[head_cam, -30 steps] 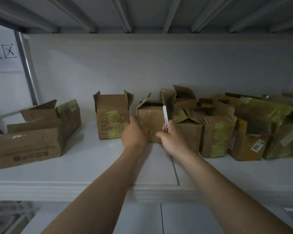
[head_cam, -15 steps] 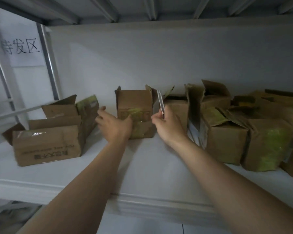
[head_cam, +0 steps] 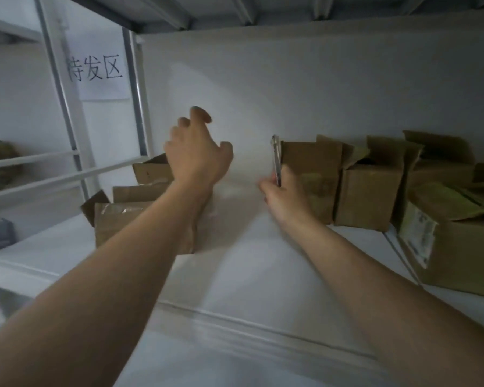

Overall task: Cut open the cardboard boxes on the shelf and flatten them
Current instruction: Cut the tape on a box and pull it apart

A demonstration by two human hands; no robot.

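My right hand [head_cam: 284,196] grips a slim metal box cutter [head_cam: 276,160] that points upward, just left of a small open-topped cardboard box [head_cam: 316,174]. My left hand [head_cam: 196,152] hovers in the air with loosely curled fingers and holds nothing, above and in front of a larger taped cardboard box [head_cam: 129,219] at the left of the white shelf [head_cam: 249,269]. My left forearm hides the right part of that box. A row of opened boxes [head_cam: 372,191] continues to the right.
A bigger box with a white label [head_cam: 447,241] sits near the shelf's right front. A grey upright post [head_cam: 136,88] and a paper sign with characters [head_cam: 95,71] stand at the left. The shelf above [head_cam: 263,9] hangs low overhead.
The view has swung left and closer. My left hand has lifted off the small box and moved left toward the large taped box. My right hand keeps the cutter upright.
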